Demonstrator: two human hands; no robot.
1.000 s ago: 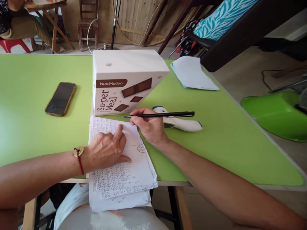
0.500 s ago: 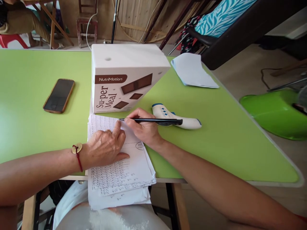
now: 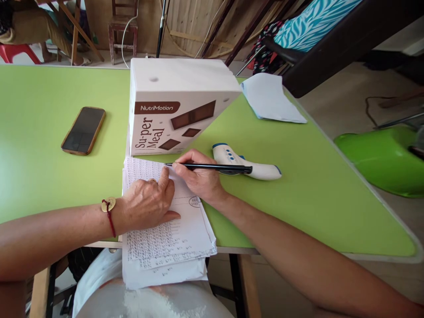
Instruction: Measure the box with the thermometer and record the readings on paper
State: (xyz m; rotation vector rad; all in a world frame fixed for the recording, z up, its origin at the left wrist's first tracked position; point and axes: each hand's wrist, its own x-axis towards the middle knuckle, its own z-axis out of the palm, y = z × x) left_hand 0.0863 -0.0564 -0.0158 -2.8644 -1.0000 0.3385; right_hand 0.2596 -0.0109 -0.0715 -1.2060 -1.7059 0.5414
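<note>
A stack of handwritten papers lies at the table's front edge, its lower sheets hanging over. My left hand rests palm down across it, holding nothing. Its index finger points at the end of the written rows, and the thumb is stretched out on the sheet. My right hand grips a black pen. The pen lies nearly level, its tip by my left index fingertip on the top sheet. Just behind the papers stands a white NutriMotion box. Partly hidden behind the pen is a white and blue handheld thermometer.
On the green table a phone lies to the left and folded white paper at the back right. A green plastic seat stands beyond the right edge. Another person's legs show at the far left.
The view has shifted slightly, so the box, thermometer and folded paper appear a little farther right. Both hands and the pen stay almost in place on the papers.
</note>
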